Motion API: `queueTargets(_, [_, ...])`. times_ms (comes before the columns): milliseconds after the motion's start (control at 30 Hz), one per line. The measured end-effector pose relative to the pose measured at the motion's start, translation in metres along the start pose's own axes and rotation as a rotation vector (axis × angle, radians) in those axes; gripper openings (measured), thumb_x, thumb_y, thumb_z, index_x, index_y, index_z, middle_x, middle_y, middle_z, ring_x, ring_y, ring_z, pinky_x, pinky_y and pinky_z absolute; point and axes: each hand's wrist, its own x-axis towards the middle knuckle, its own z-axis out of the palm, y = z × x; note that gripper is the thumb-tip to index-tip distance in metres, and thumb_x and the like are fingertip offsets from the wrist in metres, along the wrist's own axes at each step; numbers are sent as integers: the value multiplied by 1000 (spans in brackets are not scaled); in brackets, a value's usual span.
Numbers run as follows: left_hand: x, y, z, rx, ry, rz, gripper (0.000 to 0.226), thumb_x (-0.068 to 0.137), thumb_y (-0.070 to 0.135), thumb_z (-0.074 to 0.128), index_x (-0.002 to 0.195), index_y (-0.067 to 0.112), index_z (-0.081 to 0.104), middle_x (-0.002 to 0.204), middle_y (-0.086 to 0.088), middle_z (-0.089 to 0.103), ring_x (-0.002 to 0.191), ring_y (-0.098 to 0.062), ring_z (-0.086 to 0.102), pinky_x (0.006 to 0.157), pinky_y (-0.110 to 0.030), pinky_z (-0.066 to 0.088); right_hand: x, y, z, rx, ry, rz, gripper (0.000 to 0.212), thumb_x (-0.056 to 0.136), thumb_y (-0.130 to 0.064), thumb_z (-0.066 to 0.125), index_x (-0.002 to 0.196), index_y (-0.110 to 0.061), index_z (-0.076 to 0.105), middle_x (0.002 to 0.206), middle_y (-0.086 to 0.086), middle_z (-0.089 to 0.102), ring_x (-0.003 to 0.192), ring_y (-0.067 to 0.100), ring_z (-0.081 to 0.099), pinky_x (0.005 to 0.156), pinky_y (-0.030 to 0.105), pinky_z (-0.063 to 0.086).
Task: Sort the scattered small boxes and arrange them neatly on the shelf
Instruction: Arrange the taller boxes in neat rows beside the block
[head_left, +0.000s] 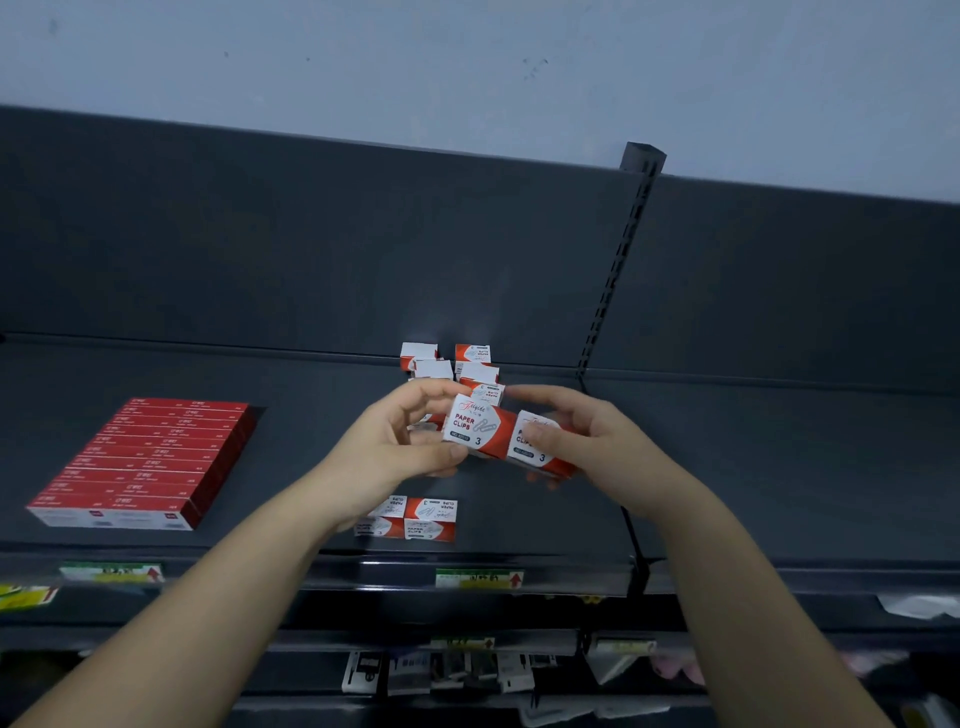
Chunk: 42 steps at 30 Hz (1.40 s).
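The person's left hand (400, 441) and right hand (587, 447) jointly hold a pair of small red-and-white cardboard paper-clip boxes (480, 427) above the dark grey metal shelf (753, 467). Each hand is clenched on its own end of the pair, and the right thumb lies across the right box's printed face. The boxes are pressed end to end. Their shared long axis runs from 9 to 3 o'clock and dips slightly toward the right hand.

The loose cluster of matching boxes (470, 364) lies at 12 o'clock, just beyond the fingertips and against the back panel. A set-down front row of two boxes (415, 519) lies at 6 o'clock, nearer the left forearm. A block of flat red cardboard boxes (150, 457) lies well apart at 9 o'clock.

Judgement: set the pair down squared to the front row.
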Motion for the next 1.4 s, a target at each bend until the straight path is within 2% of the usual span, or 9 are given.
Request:
queueTargets(167, [-2,-3,5,-26,11,-11,49,73,4,70,117,22,60,119,-3,68,91,-22,69,77,-33,58,-2,0,-5,1,37,9,22,91,-28,67,111,-19,64,100,0,75,82,18,71,73,32,54])
queueTargets(267, [-1,-2,10,-35,40,-5,47,72,3,71,111,27,63,117,-2,69,89,-19,69,78,-33,57,0,5,-5,22,86,-38,21,93,-26,64,111,-18,69,104,1,74,87,19,70,75,31,54])
queueTargets(467, [3,3,16,-9,91,-5,46,59,24,80,101,37,68,113,0,72,91,-16,68,82,-35,51,-1,11,-4,154,106,-29,32,105,-29,40,119,-26,68,115,-3,70,100,11,66,77,24,52])
queueTargets(633, [5,2,18,4,96,-1,45,68,8,75,107,28,65,113,-2,71,90,-19,70,81,-32,50,-2,14,-6,254,127,-22,41,106,-24,30,117,-26,70,118,-1,70,101,14,65,76,28,49])
queueTargets(833, [9,-2,21,33,83,3,48,77,-12,72,114,17,60,109,-3,73,93,-23,71,79,-24,55,-3,17,-10,53,145,-52,26,100,-21,53,119,-32,66,112,-9,71,98,6,67,82,25,52])
queueTargets(1000, [9,-4,26,60,101,28,33,80,1,71,110,8,61,103,-10,72,88,-21,72,77,-24,56,-6,18,-9,-98,176,-99,30,89,-25,71,118,-31,67,113,-13,67,98,3,66,78,20,55])
queueTargets(1100, [8,-8,29,149,95,21,28,77,10,74,101,13,62,106,-8,71,89,-23,73,79,-31,59,-6,24,-7,-191,160,-108,34,86,-22,74,118,-32,67,114,-15,65,98,3,66,81,23,57])
queueTargets(1300, [8,-23,30,270,83,-11,30,80,2,76,101,18,61,108,-4,71,92,-30,71,84,-48,57,-6,39,-3,-330,161,-96,35,83,-25,77,116,-30,67,106,-17,62,94,1,62,76,18,51])
queueTargets(1400, [7,-31,28,304,77,-16,33,77,10,80,103,18,62,104,-2,72,96,-24,70,86,-56,55,-6,48,2,-327,169,-105,31,81,-22,78,109,-30,67,104,-16,62,93,-2,60,75,16,50])
